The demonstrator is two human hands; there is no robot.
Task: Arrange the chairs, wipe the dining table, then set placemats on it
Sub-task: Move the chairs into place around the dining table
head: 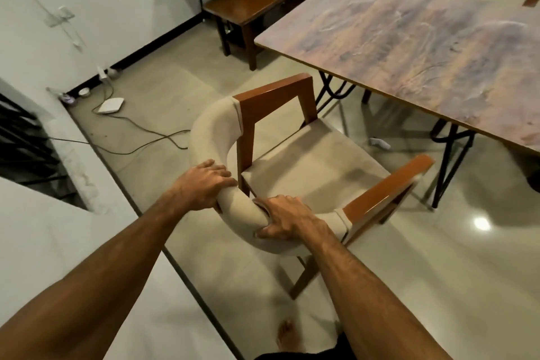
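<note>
Chair (306,161) being gripped at its padded curved backrest, left hand (201,184) and right hand (287,218) both clamped around it, marbled dining surface (409,47) standing just beside

Beige armchair (309,166) (wooden arms) beside table (409,47)

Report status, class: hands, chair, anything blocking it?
Both hands, left and right, gripping chair backrest. Chair angled, short of dining table. Cable on floor behind.
</note>
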